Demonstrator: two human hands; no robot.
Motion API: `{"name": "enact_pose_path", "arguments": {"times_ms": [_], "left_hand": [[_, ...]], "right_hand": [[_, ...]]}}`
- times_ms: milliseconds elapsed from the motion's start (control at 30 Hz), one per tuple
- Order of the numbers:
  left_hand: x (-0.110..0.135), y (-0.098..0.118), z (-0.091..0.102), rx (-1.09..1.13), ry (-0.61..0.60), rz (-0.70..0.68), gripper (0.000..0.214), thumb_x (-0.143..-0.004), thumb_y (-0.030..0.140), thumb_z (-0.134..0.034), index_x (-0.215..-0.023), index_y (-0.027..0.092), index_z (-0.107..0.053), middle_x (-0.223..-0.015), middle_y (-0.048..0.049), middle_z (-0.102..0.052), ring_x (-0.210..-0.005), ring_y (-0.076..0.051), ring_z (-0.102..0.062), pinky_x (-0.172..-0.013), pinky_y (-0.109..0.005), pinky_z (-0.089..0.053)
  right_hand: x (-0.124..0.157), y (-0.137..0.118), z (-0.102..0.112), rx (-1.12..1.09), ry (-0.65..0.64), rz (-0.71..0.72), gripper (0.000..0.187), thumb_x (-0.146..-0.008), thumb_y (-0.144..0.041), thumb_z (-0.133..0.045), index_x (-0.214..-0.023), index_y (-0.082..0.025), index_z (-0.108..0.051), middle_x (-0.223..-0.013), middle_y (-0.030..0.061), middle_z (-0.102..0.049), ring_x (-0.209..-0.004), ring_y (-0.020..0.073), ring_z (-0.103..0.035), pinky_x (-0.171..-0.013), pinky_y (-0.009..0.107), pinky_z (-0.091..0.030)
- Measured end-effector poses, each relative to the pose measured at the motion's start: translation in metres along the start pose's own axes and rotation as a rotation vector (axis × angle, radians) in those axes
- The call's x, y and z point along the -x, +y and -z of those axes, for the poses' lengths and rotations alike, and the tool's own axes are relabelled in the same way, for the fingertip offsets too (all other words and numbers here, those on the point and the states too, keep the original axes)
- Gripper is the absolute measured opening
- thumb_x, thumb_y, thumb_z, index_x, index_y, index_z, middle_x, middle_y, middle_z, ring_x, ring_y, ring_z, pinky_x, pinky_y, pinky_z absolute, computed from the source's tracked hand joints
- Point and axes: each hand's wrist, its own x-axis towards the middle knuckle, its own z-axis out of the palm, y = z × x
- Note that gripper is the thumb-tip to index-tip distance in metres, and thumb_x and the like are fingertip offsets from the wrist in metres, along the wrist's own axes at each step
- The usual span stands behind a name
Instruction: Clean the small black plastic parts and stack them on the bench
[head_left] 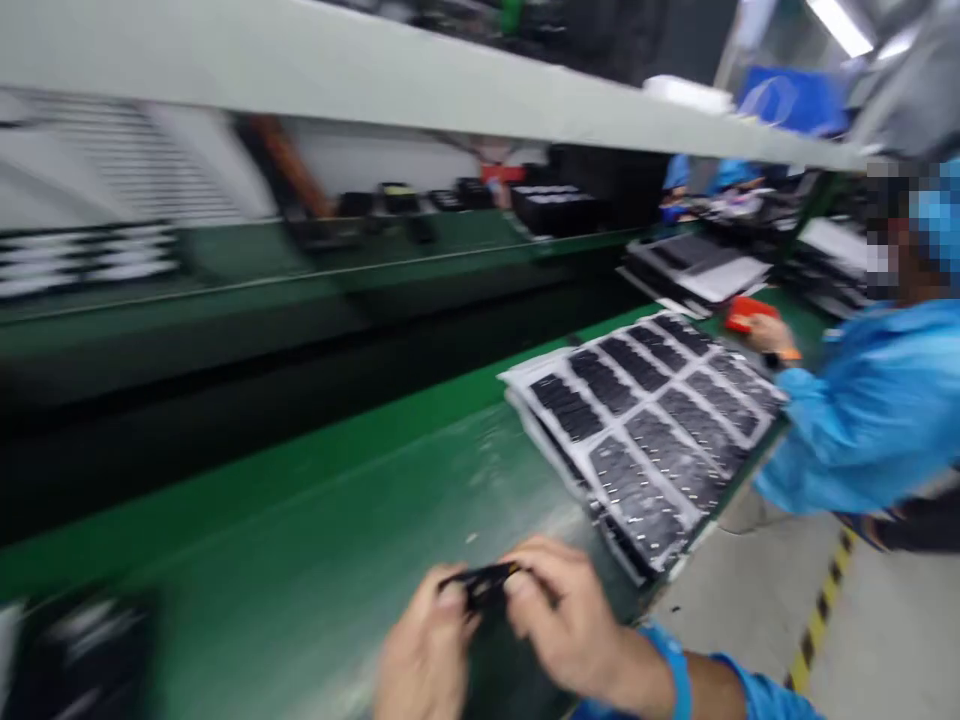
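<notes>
A small black part (484, 588), blurred so that its exact kind cannot be told, is held between both hands over the green bench. My left hand (426, 645) pinches its left end, with the thumb on top. The right end sits between the thumb and fingers of my right hand (564, 612), which comes out of a blue sleeve with a blue band at the wrist. Just beyond my right hand lies a stack of trays (651, 425), the top one filled with rows of thin black parts in white-edged compartments.
A co-worker in a blue smock (862, 400) stands at the right, one hand on a red object (750, 312). Behind the green bench (300, 560), a raised shelf (450, 240) carries black items. A blurred black tray (82, 655) is at lower left. A pale beam (375, 75) crosses above.
</notes>
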Motion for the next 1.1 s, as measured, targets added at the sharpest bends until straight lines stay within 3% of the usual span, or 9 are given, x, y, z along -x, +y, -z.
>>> {"name": "enact_pose_path", "arguments": {"times_ms": [200, 400, 900, 1100], "left_hand": [[0.013, 0.006, 0.0, 0.108, -0.095, 0.044, 0.048, -0.105, 0.061, -0.036, -0.078, 0.023, -0.048, -0.069, 0.0025, -0.047, -0.064, -0.017, -0.048, -0.06, -0.026, -0.044], [0.019, 0.01, 0.006, 0.202, -0.208, 0.057, 0.032, -0.107, 0.044, -0.034, -0.083, 0.024, -0.044, -0.072, 0.0044, -0.043, -0.065, -0.016, -0.043, -0.063, -0.027, -0.037], [0.016, 0.003, 0.008, 0.241, -0.158, 0.056, 0.037, -0.107, 0.044, -0.032, -0.077, 0.025, -0.04, -0.065, 0.007, -0.037, -0.058, -0.015, -0.033, -0.058, -0.028, -0.029], [0.015, 0.0, 0.006, 0.232, -0.157, 0.047, 0.035, -0.106, 0.041, -0.032, -0.076, 0.025, -0.04, -0.066, 0.0064, -0.036, -0.06, -0.015, -0.034, -0.06, -0.029, -0.03]], "right_hand": [[0.001, 0.006, 0.008, -0.17, -0.16, -0.133, 0.025, -0.11, -0.027, -0.049, -0.108, -0.019, -0.073, -0.089, 0.0024, -0.062, -0.059, 0.0117, -0.057, -0.055, 0.023, -0.047], [0.003, 0.002, 0.012, -0.158, -0.166, -0.119, 0.022, -0.11, -0.024, -0.051, -0.108, -0.02, -0.073, -0.091, 0.002, -0.061, -0.059, 0.0105, -0.057, -0.053, 0.022, -0.047], [0.002, 0.0, 0.012, 0.012, -0.214, 0.062, 0.028, -0.108, -0.015, -0.048, -0.119, -0.024, -0.072, -0.09, 0.0021, -0.062, -0.062, 0.0144, -0.055, -0.061, 0.027, -0.048], [0.004, 0.004, 0.012, 0.008, -0.216, 0.04, 0.027, -0.109, -0.017, -0.048, -0.119, -0.024, -0.072, -0.093, 0.0032, -0.063, -0.063, 0.0144, -0.055, -0.061, 0.027, -0.049]]}}
